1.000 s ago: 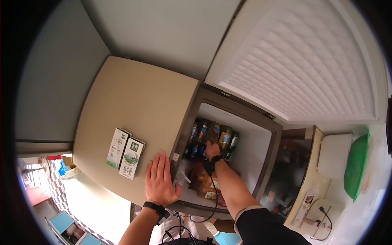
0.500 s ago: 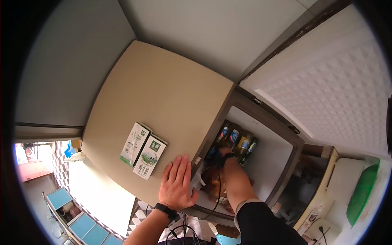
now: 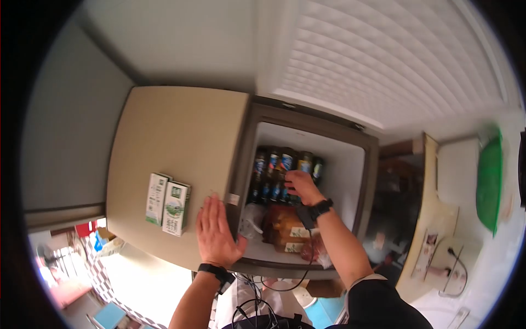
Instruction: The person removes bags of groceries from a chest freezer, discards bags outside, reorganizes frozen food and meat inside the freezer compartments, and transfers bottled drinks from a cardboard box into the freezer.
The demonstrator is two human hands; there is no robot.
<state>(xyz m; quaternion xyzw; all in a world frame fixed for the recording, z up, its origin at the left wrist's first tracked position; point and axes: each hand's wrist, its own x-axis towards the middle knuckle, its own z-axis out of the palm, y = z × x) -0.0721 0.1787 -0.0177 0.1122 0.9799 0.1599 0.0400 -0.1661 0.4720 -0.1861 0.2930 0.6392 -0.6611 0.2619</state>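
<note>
My left hand (image 3: 218,233) lies flat with fingers stretched on the beige closed lid (image 3: 175,131) of a chest freezer, near its right edge. Left of it on the lid lie two milk cartons, one white and green (image 3: 177,209) and one partly beneath it (image 3: 157,200). My right hand (image 3: 302,185) reaches into the open compartment, fingers curled down at a dark glass bottle (image 3: 286,194) in the lower row; the fingertips are partly hidden. Around it stand several dark bottles with blue and yellow labels (image 3: 287,160). Below the wrist are orange-brown packages (image 3: 290,227) and a clear plastic bag (image 3: 252,219).
The raised white quilted inner lid (image 3: 372,71) stands behind the compartment. A dark cable (image 3: 312,247) hangs from my right wrist over the packages. To the right are a green basket (image 3: 489,183) and a plugged-in cord (image 3: 452,252). A bright tabletop (image 3: 142,274) is at lower left.
The view has turned and shifted toward the open compartment. My right hand has risen among the bottles, and the packages beneath are more visible. My left hand stays flat on the lid.
</note>
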